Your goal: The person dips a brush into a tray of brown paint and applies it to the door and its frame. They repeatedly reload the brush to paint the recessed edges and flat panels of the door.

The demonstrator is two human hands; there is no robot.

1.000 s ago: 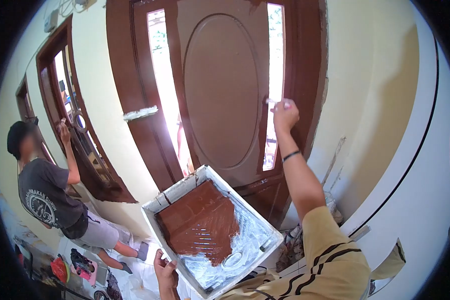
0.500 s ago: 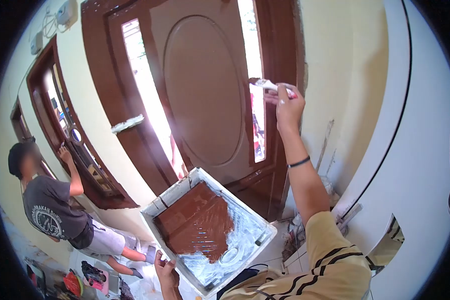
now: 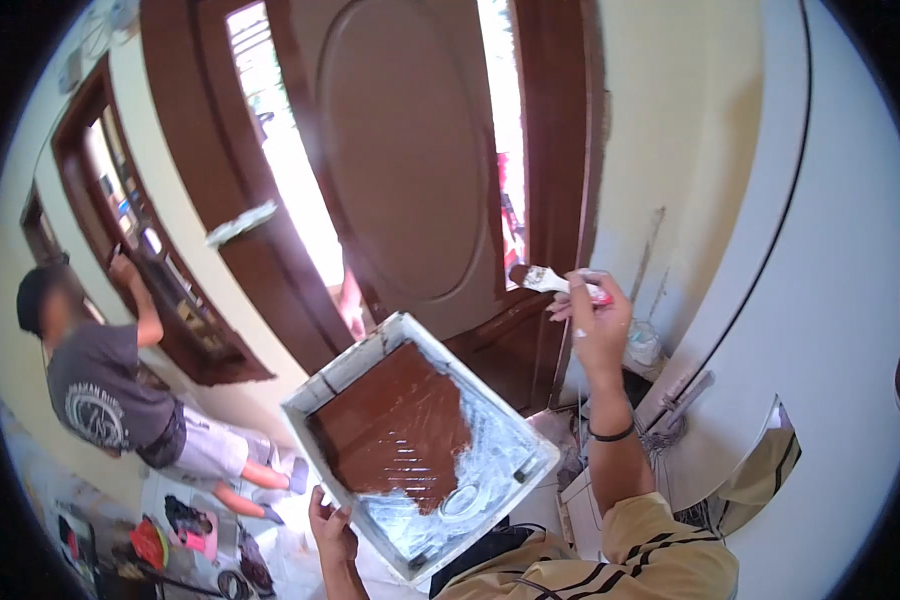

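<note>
We grip a paintbrush in our right hand, fingers closed on its handle, bristles pointing left at the brown door so the wet tip stays clear of our sleeve. Our left hand clasps the near corner of a white paint tray, tilted, so brown paint pools at its far end. At far left, another person works a window frame.
</note>
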